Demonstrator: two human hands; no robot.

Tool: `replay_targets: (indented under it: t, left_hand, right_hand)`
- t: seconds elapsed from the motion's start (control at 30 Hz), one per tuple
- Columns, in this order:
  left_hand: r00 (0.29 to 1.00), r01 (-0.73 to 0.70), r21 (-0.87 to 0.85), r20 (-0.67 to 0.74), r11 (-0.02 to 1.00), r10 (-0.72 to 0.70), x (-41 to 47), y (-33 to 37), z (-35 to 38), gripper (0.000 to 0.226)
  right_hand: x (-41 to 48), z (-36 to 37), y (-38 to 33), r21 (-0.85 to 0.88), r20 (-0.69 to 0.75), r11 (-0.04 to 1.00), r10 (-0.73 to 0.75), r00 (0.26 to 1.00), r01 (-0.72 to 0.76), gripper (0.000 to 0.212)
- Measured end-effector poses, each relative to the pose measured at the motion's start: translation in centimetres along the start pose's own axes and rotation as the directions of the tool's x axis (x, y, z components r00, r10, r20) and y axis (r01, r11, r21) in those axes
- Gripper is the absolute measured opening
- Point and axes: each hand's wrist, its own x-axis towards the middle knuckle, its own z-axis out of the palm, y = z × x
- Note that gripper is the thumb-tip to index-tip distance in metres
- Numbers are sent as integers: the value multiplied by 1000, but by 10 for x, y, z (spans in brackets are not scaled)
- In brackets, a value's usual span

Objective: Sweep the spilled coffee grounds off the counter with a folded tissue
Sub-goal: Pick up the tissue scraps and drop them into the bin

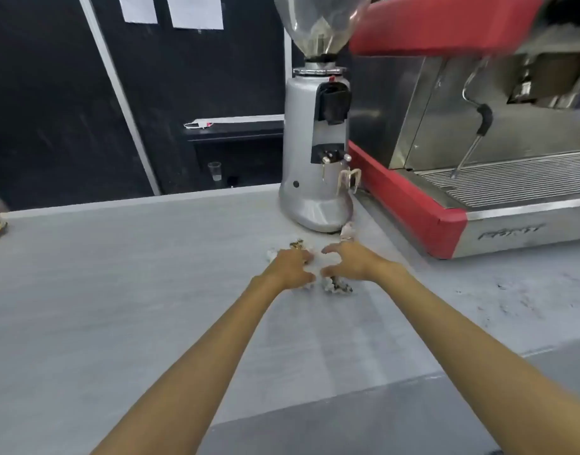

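A: In the head view, how are the two arms placed?

B: Both bare forearms reach forward over the grey bench (118, 290), and the hands almost meet in front of the grinder (314, 152). The left hand (290, 267) lies palm down on a crumpled white tissue (272, 254). Its fingers (306, 257) are curled over the tissue, but I cannot tell if they really grip it or only press it.

A: And the other one?

B: The right hand (351, 261) is spread in a hook shape, the forefinger pointing to the left. Its thumb touches a second wad of tissue (337, 286), which carries dark specks. I cannot tell if it grips the wad.

A: Where are the coffee grounds?

B: A small brown heap of coffee grounds (296, 245) lies on the tissue just behind the left hand. More dark grains (511, 300) are scattered on the bench at the right, well apart from the hands, in front of the red espresso machine (446, 208).

A: Any containers?

B: The clear hopper (321, 24) on the grinder looks almost empty; the picture is blurred there.
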Motion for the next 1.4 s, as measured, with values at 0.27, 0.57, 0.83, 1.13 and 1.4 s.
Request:
replay_targets:
  t: [0.27,0.57,0.83,1.13,1.4]
  left_hand:
    - [990,62,96,-129,993,-49,2,-11,44,38]
    - [972,-36,74,-229,997,53,-8,2,42,33]
    - [946,-254,-2,-209,967,248,-32,109,64,22]
    - [788,-576,-186,132,796,601,-65,303,203,22]
    - [733,-534,-290,310,794,606,-59,449,353,23]
  right_hand:
    - [-23,37,11,-45,-70,998,-46,996,43,51]
    - [-51,34,17,120,-352,992,16,936,28,36]
    - [-160,6,62,393,-463,908,329,823,-142,43]
    - [-364,-3,215,657,-455,636,763,460,-406,32]
    - [-488,10,382,798,-333,430,898,287,-421,35]
